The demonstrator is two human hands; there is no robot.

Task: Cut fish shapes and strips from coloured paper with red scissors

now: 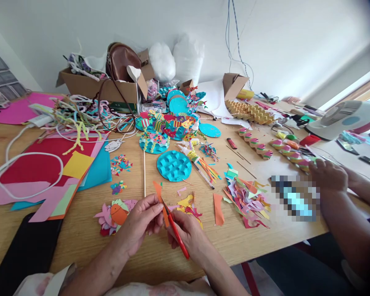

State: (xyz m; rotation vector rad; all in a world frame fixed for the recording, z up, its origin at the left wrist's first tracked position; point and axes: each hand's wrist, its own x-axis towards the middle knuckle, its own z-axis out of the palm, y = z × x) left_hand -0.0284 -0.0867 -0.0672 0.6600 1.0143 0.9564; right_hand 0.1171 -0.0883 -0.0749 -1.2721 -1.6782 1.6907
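Note:
My left hand [147,217] pinches a strip of orange paper [157,190] between thumb and fingers. Red-handled scissors [178,235] are in my right hand [188,234], their blades against the orange paper. Just left of my left hand lies a pile of paper cut-outs with an orange fish shape [119,213] on top. Beyond my hands sits a round blue paper disc [174,165] with raised wavy strips. Yellow and red scraps [189,202] lie behind my right hand, and another orange paper piece [218,209] rests to its right.
A heap of paper scraps [248,199] lies to the right, near a co-worker's hands [328,176]. Coloured sheets [49,160] and a white cable [60,164] cover the left side. A cardboard box [92,88] stands at the back; a white appliance [342,119] is far right.

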